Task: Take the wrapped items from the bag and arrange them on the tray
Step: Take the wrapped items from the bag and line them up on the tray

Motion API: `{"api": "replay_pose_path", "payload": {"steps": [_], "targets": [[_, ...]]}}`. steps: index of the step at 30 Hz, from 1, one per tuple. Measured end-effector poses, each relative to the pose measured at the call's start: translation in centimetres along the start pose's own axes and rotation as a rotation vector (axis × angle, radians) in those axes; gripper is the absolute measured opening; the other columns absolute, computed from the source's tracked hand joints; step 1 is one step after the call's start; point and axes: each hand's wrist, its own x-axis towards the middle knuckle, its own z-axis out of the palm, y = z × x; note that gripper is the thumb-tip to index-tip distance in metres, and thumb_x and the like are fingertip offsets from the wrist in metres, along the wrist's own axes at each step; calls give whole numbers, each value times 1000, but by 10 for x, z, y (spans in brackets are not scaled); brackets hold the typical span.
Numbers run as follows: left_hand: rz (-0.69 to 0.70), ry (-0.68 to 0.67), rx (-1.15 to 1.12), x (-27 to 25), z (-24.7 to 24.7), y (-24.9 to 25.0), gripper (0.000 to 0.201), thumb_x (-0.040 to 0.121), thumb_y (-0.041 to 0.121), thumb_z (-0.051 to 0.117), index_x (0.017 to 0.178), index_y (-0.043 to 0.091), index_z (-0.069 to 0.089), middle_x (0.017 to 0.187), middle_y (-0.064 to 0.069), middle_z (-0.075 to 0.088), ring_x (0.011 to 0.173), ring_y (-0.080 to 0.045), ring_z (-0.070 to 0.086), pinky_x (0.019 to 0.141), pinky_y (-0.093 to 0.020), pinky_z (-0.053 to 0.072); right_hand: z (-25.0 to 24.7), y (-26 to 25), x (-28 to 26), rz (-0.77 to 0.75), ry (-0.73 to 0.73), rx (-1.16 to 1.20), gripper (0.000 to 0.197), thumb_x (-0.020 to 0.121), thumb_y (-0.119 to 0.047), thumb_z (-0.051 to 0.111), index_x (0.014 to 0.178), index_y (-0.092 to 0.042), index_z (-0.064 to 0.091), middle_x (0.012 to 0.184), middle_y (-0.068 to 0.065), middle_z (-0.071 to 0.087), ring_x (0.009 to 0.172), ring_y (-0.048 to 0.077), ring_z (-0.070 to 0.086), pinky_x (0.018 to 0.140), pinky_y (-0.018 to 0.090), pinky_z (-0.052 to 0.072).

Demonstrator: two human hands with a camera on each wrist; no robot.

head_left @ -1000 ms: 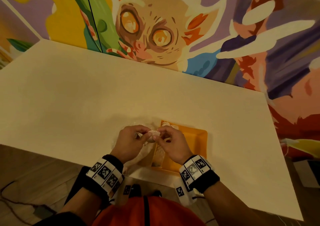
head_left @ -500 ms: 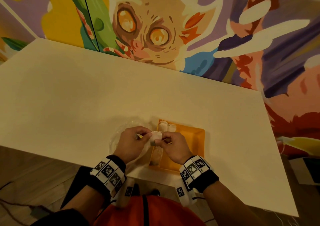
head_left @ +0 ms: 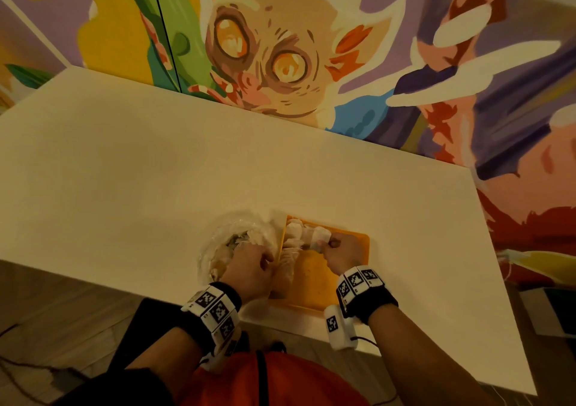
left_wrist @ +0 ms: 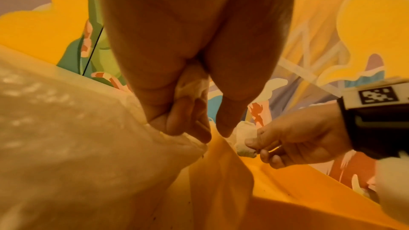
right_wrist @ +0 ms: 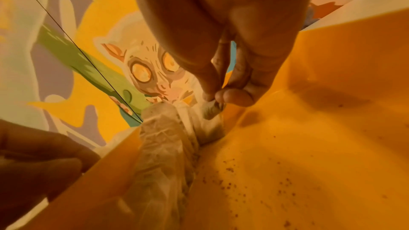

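Wrapped item is pinched by the right hand above the orange tray's far-left corner; bag plastic is clenched in the left hand. Thin wrapping could slip, dropping it askew.

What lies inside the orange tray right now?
In the tray: wrapped items at its far corner, one pinched by the right hand, plus dark crumbs. The hand hides part of the floor.
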Motion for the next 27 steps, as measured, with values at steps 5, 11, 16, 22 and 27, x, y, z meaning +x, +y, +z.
{"api": "replay_pose_path", "payload": {"steps": [5, 11, 16, 22, 27], "targets": [[26, -11, 37, 4, 4, 1, 20, 93, 20, 59, 109, 13, 70, 102, -2, 68, 94, -12, 58, 76, -17, 44, 6, -5, 9, 105, -40, -95, 11, 90, -18, 65, 80, -15, 67, 74, 7, 64, 68, 24, 63, 49, 29, 48], [33, -11, 44, 7, 7, -2, 20, 94, 21, 60, 111, 14, 69, 103, -1, 66, 90, -7, 52, 73, -15, 38, 17, -8, 19, 146, -111, -83, 14, 79, -13, 74, 67, -16, 67, 81, 16, 71, 78, 31, 69, 72, 47, 60], [41, 3, 49, 9, 8, -2, 20, 92, 21, 62, 110, 14, 70, 105, -2, 68, 93, -10, 57, 75, -15, 40, 14, -19, 19, 165, -147, -81, 14, 76, -16, 80, 71, -15, 67, 88, 11, 73, 85, 26, 68, 80, 42, 59], [38, -2, 26, 9, 9, -3, 22, 92, 18, 61, 111, 11, 70, 106, -4, 68, 96, -14, 61, 82, -21, 49, 21, -11, 23, 203, -114, -9, 14, 74, -24, 78, 77, -10, 74, 77, 9, 74, 78, 25, 71, 73, 41, 60], [44, 1, 25, 10, 9, -3, 20, 92, 17, 61, 109, 12, 70, 104, -4, 69, 93, -13, 60, 78, -20, 47, 30, 5, 39, 206, -138, 56, 14, 70, -22, 76, 64, -17, 63, 82, 11, 74, 80, 30, 71, 78, 48, 59]]}}
